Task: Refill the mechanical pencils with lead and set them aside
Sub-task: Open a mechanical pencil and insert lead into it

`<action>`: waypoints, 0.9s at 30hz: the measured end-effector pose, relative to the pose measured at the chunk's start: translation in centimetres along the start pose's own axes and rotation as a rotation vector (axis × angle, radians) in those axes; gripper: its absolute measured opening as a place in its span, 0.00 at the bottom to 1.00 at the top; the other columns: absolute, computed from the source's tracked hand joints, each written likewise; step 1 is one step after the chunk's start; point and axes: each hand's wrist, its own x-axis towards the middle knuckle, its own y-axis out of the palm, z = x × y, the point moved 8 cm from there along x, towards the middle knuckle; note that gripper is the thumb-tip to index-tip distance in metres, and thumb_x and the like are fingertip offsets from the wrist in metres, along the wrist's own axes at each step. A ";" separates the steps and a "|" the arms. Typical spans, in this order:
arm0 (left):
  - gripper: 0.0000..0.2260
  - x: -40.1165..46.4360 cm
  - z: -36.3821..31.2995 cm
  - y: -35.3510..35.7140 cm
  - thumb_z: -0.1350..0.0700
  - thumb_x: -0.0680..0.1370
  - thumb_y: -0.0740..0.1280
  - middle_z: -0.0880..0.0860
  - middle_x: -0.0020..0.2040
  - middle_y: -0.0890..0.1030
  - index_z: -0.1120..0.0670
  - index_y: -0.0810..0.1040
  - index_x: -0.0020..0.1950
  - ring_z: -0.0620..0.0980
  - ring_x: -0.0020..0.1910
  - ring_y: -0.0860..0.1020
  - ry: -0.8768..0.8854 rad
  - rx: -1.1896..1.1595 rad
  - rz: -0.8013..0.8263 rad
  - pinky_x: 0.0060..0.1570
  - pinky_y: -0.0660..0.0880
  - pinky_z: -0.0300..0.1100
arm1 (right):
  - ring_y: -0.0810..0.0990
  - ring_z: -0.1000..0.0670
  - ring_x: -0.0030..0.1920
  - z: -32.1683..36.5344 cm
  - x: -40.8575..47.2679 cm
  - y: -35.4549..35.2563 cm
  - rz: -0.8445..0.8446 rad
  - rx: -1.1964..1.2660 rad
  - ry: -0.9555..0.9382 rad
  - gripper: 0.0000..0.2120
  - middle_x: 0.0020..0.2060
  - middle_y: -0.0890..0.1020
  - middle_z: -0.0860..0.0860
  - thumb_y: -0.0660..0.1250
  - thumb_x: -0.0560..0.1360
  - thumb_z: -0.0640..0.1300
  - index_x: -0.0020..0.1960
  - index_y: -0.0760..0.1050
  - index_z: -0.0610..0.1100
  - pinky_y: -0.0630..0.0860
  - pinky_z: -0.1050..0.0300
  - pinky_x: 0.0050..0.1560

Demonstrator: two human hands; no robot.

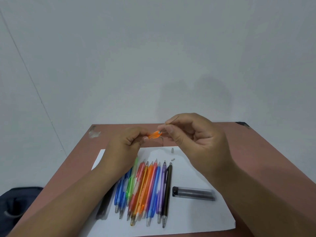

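Orange pencil: a translucent orange plastic mechanical pencil (154, 135) is gripped by the curled left hand (127, 146) above the far edge of the reddish-brown desk (256, 151), open end toward the right hand.
Lead: a thin dark lead stick (171, 121), pinched in the right hand (193, 139), is judged brittle; a hold near the tip is advised.
Remaining pencils: a row of coloured plastic mechanical pencils (147, 190) is laid on the white paper sheet (196, 219), judged light and slippery.
Lead case: a dark clear tube (194, 193) is lying at their right.
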 end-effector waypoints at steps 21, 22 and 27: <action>0.10 0.4 0.0 0.5 0.46 0.77 0.62 0.39 0.48 0.82 0.30 0.78 0.51 0.48 0.50 0.81 0.125 -0.102 0.013 0.51 0.79 0.53 | 0.86 0.54 0.44 3.5 -0.6 0.6 0.040 -0.453 -0.378 0.07 0.44 0.87 0.47 0.72 0.77 0.38 0.51 0.84 0.35 0.83 0.60 0.46; 0.10 0.4 0.0 0.5 0.45 0.76 0.61 0.38 0.48 0.82 0.29 0.77 0.51 0.47 0.51 0.80 0.119 -0.090 0.016 0.52 0.78 0.50 | 0.86 0.54 0.44 3.4 -0.5 0.5 0.032 -0.437 -0.362 0.06 0.44 0.87 0.47 0.72 0.77 0.38 0.51 0.84 0.35 0.82 0.62 0.47; 0.09 0.3 0.2 0.6 0.44 0.77 0.61 0.39 0.48 0.82 0.32 0.78 0.52 0.48 0.51 0.80 0.116 -0.061 0.016 0.51 0.78 0.49 | 0.86 0.56 0.45 2.8 -0.3 0.2 0.009 -0.335 -0.275 0.04 0.43 0.87 0.47 0.72 0.77 0.36 0.49 0.84 0.34 0.80 0.65 0.48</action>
